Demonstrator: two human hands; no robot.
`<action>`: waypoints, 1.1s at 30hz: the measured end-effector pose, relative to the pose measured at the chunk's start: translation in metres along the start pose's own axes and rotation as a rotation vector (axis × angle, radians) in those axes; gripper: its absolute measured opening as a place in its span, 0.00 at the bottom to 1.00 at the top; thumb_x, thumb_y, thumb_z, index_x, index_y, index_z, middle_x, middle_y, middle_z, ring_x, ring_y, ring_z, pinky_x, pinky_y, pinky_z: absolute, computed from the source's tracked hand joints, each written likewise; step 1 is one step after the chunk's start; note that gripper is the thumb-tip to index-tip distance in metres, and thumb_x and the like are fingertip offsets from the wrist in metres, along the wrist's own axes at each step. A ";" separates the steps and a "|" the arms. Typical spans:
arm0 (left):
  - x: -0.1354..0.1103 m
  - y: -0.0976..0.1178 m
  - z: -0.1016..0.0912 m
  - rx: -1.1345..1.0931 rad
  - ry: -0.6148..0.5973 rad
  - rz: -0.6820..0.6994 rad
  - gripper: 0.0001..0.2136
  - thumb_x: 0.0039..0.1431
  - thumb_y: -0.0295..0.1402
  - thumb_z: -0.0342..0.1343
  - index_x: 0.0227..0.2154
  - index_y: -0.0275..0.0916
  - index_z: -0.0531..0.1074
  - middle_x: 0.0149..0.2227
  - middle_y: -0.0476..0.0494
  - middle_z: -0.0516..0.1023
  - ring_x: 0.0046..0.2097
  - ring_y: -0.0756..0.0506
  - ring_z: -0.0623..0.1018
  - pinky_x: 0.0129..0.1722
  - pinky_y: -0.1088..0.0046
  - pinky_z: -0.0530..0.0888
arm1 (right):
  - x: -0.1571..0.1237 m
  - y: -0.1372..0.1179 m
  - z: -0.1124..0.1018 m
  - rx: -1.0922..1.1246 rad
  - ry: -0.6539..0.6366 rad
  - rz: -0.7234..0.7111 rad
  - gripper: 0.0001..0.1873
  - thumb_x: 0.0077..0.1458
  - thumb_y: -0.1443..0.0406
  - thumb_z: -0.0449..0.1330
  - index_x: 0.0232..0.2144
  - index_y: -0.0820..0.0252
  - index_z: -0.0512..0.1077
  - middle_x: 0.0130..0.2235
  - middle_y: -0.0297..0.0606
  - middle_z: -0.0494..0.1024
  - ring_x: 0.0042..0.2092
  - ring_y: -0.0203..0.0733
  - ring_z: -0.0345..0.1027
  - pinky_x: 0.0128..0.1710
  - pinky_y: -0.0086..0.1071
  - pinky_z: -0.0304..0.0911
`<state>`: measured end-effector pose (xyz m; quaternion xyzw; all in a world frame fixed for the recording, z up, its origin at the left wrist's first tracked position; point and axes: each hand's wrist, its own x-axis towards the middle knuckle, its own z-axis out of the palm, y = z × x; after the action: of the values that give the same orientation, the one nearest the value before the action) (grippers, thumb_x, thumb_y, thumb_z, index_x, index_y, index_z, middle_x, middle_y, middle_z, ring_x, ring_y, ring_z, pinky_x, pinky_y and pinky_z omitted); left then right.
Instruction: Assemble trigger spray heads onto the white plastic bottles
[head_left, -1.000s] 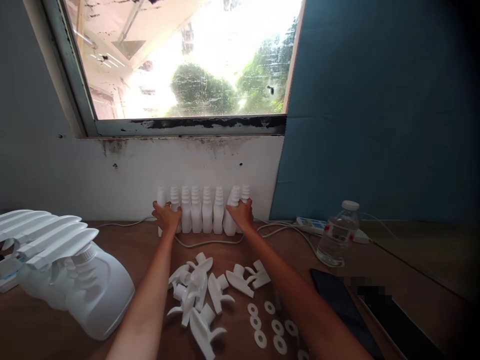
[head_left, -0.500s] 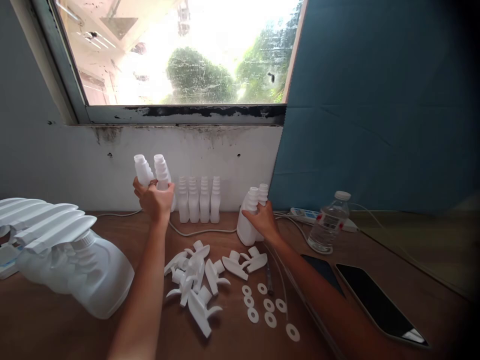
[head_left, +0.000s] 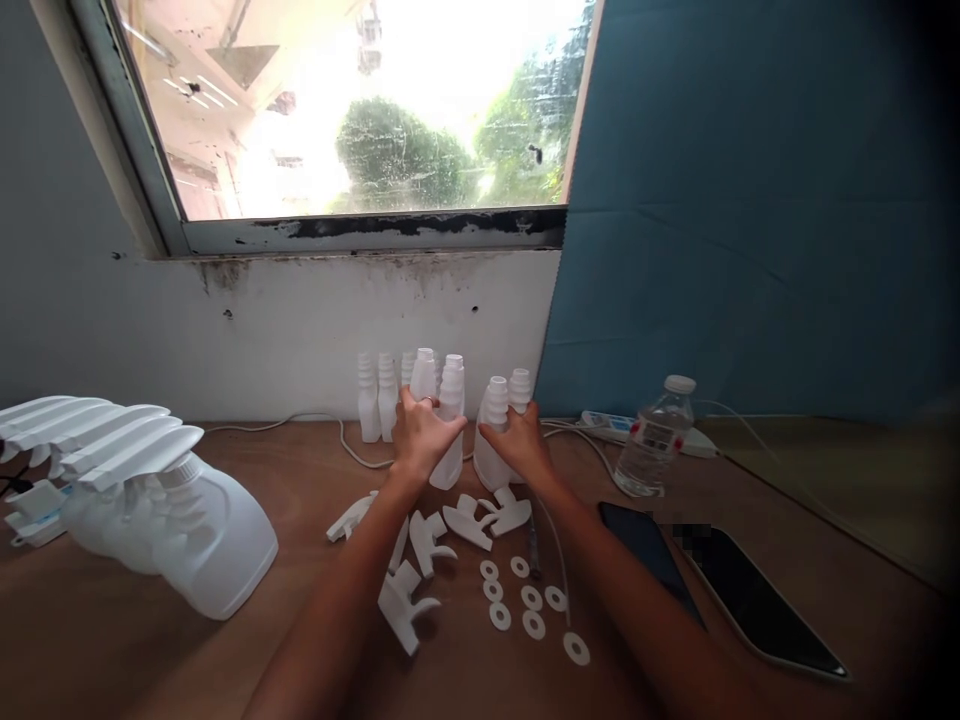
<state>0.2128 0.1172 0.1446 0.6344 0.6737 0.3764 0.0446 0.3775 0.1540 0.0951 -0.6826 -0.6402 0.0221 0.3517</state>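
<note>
We have two bottles in our left hand, its fingers curled round the left one and its thumb across the right one. Their necks stand above our knuckles, mouths up and uncapped; whether both bases touch the table we cannot tell. Our right hand likewise grips a second pair, thumb on the left bottle and fingers round the right one, both necks up. The two pairs stand just beside each other, our hands apart with the near bottles between them. Behind our left hand a row of like bottles stands upright by the wall, partly hidden.

Nearer us, below the hands, lie spray heads, some covered by our left forearm. Eight white rings lie flat beside our right forearm, a thin dark rod near them. To our right are two phones, a water bottle and a power strip; well to our left stand spray bottles with their heads on.
</note>
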 end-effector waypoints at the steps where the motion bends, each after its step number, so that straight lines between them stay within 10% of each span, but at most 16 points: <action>1: -0.001 0.001 0.002 0.000 -0.021 -0.002 0.21 0.48 0.47 0.59 0.42 0.38 0.76 0.54 0.37 0.63 0.47 0.39 0.75 0.41 0.70 0.72 | -0.001 -0.001 -0.002 0.000 -0.011 0.004 0.26 0.50 0.54 0.59 0.50 0.58 0.71 0.55 0.52 0.60 0.50 0.59 0.68 0.48 0.44 0.66; 10: -0.020 -0.004 0.034 -0.066 0.013 0.027 0.20 0.52 0.45 0.57 0.42 0.36 0.74 0.60 0.33 0.56 0.54 0.36 0.70 0.51 0.65 0.70 | -0.004 0.000 -0.003 0.056 -0.058 0.027 0.29 0.51 0.52 0.58 0.53 0.59 0.67 0.59 0.54 0.54 0.53 0.61 0.66 0.51 0.48 0.63; 16: -0.028 -0.016 0.047 -0.123 0.001 0.064 0.23 0.55 0.45 0.56 0.50 0.39 0.69 0.65 0.32 0.44 0.61 0.31 0.63 0.57 0.56 0.65 | -0.003 0.013 0.006 0.149 -0.030 -0.059 0.37 0.50 0.51 0.59 0.59 0.59 0.59 0.66 0.52 0.38 0.65 0.65 0.44 0.59 0.51 0.52; 27: -0.027 -0.031 0.023 -0.340 -0.136 0.202 0.41 0.58 0.46 0.54 0.65 0.47 0.33 0.68 0.35 0.40 0.66 0.41 0.56 0.60 0.64 0.63 | 0.005 -0.008 -0.029 0.208 0.209 -0.125 0.29 0.54 0.56 0.57 0.56 0.62 0.61 0.65 0.55 0.43 0.67 0.56 0.43 0.60 0.45 0.53; 33: -0.018 -0.073 -0.003 -0.157 -0.327 0.194 0.31 0.58 0.41 0.53 0.63 0.43 0.51 0.64 0.38 0.58 0.63 0.41 0.63 0.60 0.64 0.62 | -0.015 -0.051 -0.067 0.184 0.369 -0.303 0.18 0.58 0.61 0.51 0.50 0.59 0.62 0.61 0.51 0.55 0.64 0.54 0.51 0.58 0.47 0.55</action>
<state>0.1545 0.1065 0.0978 0.7434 0.5618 0.3225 0.1663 0.3636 0.1069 0.1649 -0.5366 -0.6554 -0.0975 0.5225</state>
